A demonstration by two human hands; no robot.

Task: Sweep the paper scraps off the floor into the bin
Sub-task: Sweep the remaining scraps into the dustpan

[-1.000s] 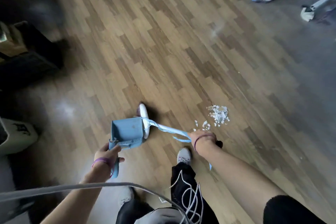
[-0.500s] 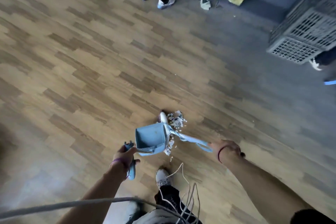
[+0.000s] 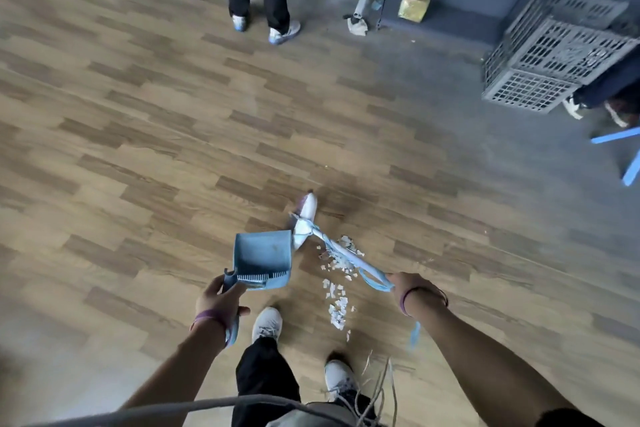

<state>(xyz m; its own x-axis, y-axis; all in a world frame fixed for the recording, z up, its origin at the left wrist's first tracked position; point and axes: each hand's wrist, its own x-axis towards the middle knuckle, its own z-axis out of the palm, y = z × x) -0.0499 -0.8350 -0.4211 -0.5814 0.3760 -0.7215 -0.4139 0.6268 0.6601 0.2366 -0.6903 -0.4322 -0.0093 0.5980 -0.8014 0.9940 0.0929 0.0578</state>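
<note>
We hold the blue dustpan point(image 3: 263, 255) by its handle in our left grip point(image 3: 220, 298), fingers curled round it, with the pan's open mouth facing away from us. Our right grip point(image 3: 414, 288) is closed round the handle of the broom point(image 3: 341, 249), whose white head sits just beside the pan's far right corner. The paper scraps point(image 3: 337, 305) lie on the wooden floor point(image 3: 138, 156) to the right of the dustpan, under the broom handle and trailing toward our white shoes point(image 3: 266, 322). A grey crate point(image 3: 554, 55) stands well apart at the far right.
</note>
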